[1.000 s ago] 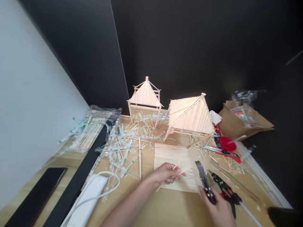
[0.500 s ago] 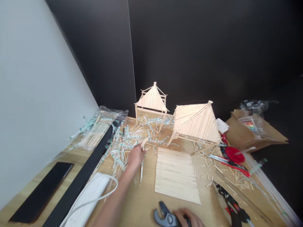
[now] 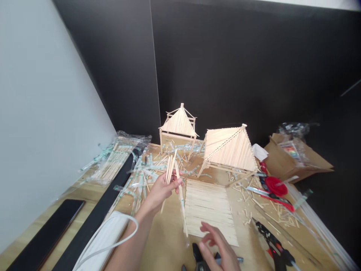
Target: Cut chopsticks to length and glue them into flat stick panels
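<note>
1. Wooden sticks (image 3: 169, 169): upraised in our left hand (image 3: 166, 188), above the tabletop (image 3: 160, 235), left of the flat stick panel (image 3: 210, 210).
2. Left grip: closed, fingers pinching several sticks, one in a clear wrapper.
3. Our right hand (image 3: 218, 250): grip open, fingers parted, over the black-handled cutter (image 3: 200, 260); contact probably slight, we can't tell.
4. Behind the panel we see a small stick hut (image 3: 179, 123) and a larger one (image 3: 231, 148).
5. Glue gun (image 3: 273, 241): right side.

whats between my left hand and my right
In the head view, part of the flat stick panel lies between your left hand and right hand, plus the taped sticks trailing from the left.
</note>
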Motion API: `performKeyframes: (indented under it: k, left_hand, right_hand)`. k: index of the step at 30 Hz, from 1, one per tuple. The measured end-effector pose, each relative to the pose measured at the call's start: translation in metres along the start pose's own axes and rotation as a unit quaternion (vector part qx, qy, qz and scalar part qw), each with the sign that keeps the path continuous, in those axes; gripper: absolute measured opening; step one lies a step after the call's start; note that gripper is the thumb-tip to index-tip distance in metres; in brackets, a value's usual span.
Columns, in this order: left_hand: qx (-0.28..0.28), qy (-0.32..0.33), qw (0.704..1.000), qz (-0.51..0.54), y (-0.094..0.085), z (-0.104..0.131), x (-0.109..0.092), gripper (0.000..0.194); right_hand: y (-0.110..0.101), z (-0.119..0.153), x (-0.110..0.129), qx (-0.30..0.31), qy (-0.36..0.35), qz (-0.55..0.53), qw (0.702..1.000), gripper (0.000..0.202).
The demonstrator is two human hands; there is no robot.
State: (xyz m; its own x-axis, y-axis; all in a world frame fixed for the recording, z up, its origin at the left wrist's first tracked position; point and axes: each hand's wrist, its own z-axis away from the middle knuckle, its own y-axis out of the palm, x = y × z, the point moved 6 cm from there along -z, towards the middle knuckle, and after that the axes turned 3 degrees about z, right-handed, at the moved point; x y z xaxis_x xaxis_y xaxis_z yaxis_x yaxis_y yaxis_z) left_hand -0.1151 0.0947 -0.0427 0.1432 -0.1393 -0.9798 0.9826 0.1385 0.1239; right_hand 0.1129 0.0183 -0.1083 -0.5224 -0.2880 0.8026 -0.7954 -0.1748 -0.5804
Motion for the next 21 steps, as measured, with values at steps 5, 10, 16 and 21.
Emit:
performKeyframes:
  k: [5, 10, 16, 21]
  left_hand:
    - [-0.032, 0.008, 0.997, 0.066, 0.002, 0.004, -0.004, 0.035]
    - [-0.179, 0.070, 0.975, 0.112, -0.045, 0.001, -0.013, 0.034]
    - [-0.394, 0.195, 0.890, 0.120, -0.119, 0.043, -0.048, 0.031]
    - [-0.315, 0.180, 0.921, 0.146, -0.110, 0.058, -0.064, 0.031]
  right_hand:
    - [0.032, -0.033, 0.033, 0.121, 0.075, -0.102, 0.985, 0.046]
    - [0.050, -0.022, 0.011, 0.111, 0.083, -0.063, 0.988, 0.052]
    - [0.041, -0.033, -0.020, 0.107, 0.030, 0.087, 0.990, 0.046]
    - [0.044, -0.061, 0.015, 0.111, -0.033, 0.062, 0.991, 0.034]
